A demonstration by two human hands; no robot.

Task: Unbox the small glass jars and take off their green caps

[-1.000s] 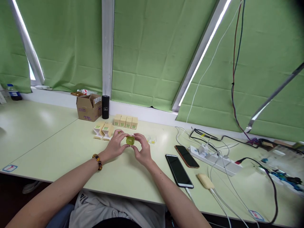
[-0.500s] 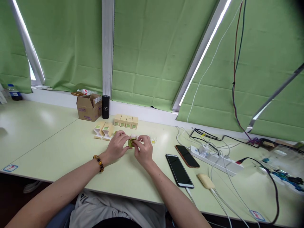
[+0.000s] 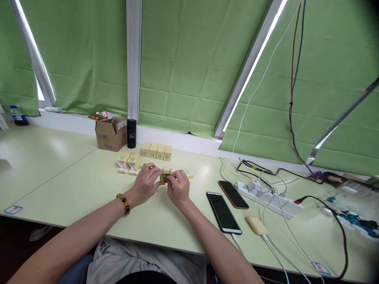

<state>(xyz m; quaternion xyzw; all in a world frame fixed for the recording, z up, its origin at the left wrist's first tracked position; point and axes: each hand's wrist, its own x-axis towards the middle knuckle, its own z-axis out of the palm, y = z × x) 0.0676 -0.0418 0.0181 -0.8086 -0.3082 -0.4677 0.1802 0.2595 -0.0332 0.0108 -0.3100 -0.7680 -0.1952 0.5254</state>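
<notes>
Between my two hands is a small round green piece (image 3: 163,178), too small to name more exactly. My left hand (image 3: 146,182) grips its left side with thumb and fingers. On its other side the fingers of my right hand (image 3: 179,187) pinch it, the fingertips at its opening. Just behind the hands a whitish item (image 3: 166,170) shows in part. To the right of my right hand lies a small clear plastic piece (image 3: 192,174) with a yellow spot. Two opened cream cartons (image 3: 134,161) stand left of my left hand.
Several closed small boxes (image 3: 160,151) stand in a row at the back, near a black flask (image 3: 132,133) and a cardboard box (image 3: 110,135). On the right lie two phones (image 3: 224,213), a cream power bank (image 3: 256,226), a power strip (image 3: 269,199) and tangled cables.
My right hand has shifted very slightly, its fingers lower against the green piece. My left hand stays in almost the same place.
</notes>
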